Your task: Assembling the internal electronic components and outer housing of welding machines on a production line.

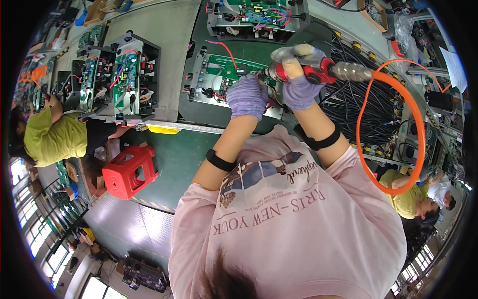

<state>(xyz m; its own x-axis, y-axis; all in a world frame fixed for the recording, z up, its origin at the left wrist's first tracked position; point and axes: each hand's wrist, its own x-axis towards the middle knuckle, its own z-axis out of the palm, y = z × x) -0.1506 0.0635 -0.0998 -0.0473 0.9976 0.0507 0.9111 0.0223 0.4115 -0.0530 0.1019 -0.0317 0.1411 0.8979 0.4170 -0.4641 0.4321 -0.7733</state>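
My right hand [301,89], in a purple glove with worn pale fingertips, is wrapped round a red air screwdriver [318,71]. An orange hose [419,134] loops from the tool's back end. Its nose points left at the green circuit board [215,73] of an open device on the bench. My left hand [247,97], gloved too, rests over that board with its fingers drawn together close to the tool's nose. Whatever those fingers hold, and the bit's tip, are hidden. A red wire [228,52] arches up from the board.
Similar open devices [130,79] stand to the left, and another [256,20] lies beyond. A thick bundle of black cables [361,109] fills the right side. Below the bench edge is a red stool [130,172]. People in yellow-green shirts sit at left [55,132] and right [406,194].
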